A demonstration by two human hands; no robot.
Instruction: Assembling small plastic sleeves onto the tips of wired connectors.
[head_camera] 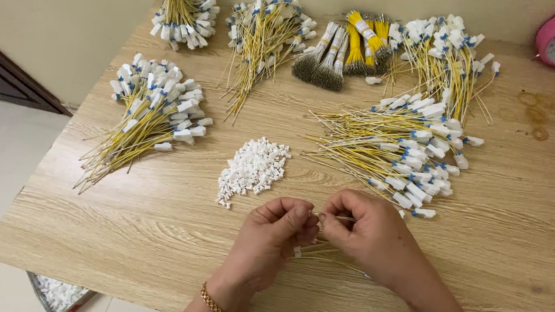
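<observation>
Your left hand [274, 229] and right hand [366, 234] both pinch one thin yellow wire [334, 217] between their fingertips, so a slack grip could drop it among the loose wires [322, 252] under your palms, just below the white connector pile [254, 167].

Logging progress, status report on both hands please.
Left hand and right hand pinch one yellow wire. White plug pile just ahead. Nothing in the way.

bare forearms, no sleeves; a gold chain bracelet [217, 304] on the left wrist.
</observation>
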